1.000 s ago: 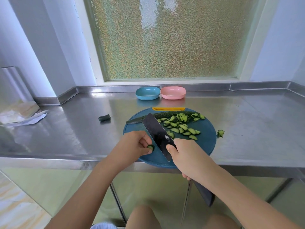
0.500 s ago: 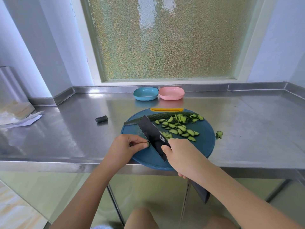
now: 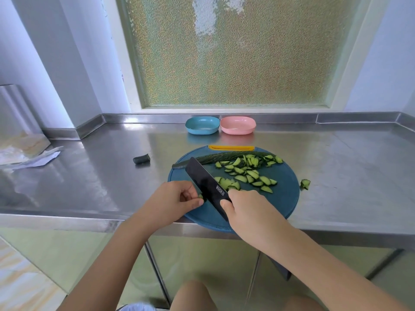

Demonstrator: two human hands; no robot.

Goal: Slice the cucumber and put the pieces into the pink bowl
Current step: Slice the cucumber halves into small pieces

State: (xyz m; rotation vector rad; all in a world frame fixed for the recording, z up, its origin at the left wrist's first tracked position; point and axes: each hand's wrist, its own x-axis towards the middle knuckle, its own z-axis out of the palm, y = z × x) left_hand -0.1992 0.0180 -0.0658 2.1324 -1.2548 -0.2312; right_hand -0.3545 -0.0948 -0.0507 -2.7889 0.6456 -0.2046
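Observation:
A round blue cutting board [image 3: 285, 205] lies at the counter's front edge. On its far side lies a long uncut cucumber half [image 3: 221, 157], and several green slices [image 3: 247, 173] are scattered across the middle. My right hand [image 3: 244, 209] grips a black knife [image 3: 207, 184] whose blade lies slanted across the board. My left hand [image 3: 173, 198] pinches a small cucumber stub [image 3: 200, 196] right beside the blade. The pink bowl [image 3: 238, 125] stands at the back of the counter, holding no pieces.
A blue bowl [image 3: 202, 125] sits left of the pink one. A dark cucumber end [image 3: 141, 159] lies on the steel counter left of the board, and a stray slice [image 3: 305, 184] lies off the board's right edge. Crumpled paper [image 3: 33, 159] is at the far left.
The knife blade shifted slightly along the board while my left hand kept its pinch on the cucumber stub. The view moved a little; the slices stayed put.

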